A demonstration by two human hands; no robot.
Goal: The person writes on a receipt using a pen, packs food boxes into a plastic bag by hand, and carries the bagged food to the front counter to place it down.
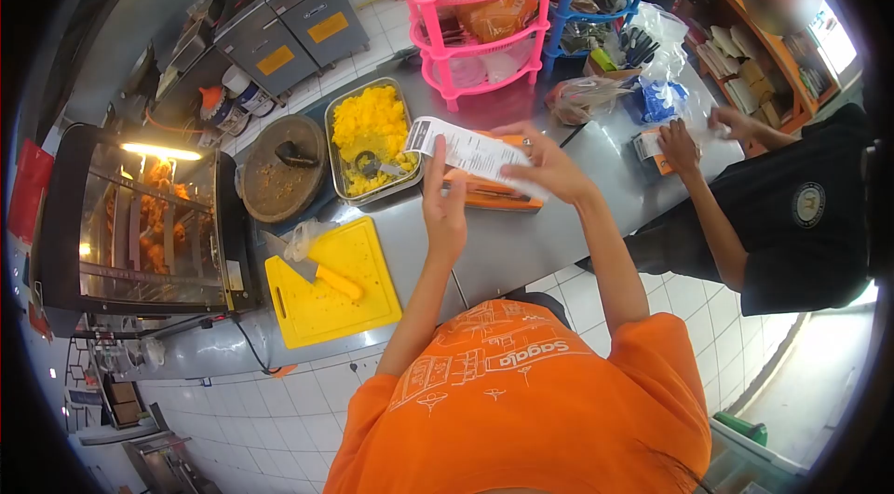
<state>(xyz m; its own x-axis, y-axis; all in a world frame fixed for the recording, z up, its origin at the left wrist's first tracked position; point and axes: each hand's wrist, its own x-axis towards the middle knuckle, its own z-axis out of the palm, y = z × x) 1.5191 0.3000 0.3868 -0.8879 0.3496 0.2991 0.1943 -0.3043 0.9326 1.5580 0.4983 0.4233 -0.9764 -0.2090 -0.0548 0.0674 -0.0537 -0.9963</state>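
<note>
A printed paper receipt (470,151) stretches between my hands, its left end curling over. My right hand (551,168) pinches the receipt near its right end. At the other end, my left hand (444,213) has its fingers stretched upward, the index finger against the paper. Below the receipt, an orange box (494,198) lies on the steel counter, partly hidden by the paper and my right hand. Just left of my left hand is a metal tray (389,187) of yellow rice (371,126) with a dark-handled scoop in it.
A yellow cutting board (307,315) carries a knife (321,277). Further left are a round chopping block (270,182) and a lit glass food warmer (154,215). Pink (475,28) and blue shelf racks (559,52) stand behind. At right, a co-worker (782,205) handles another package.
</note>
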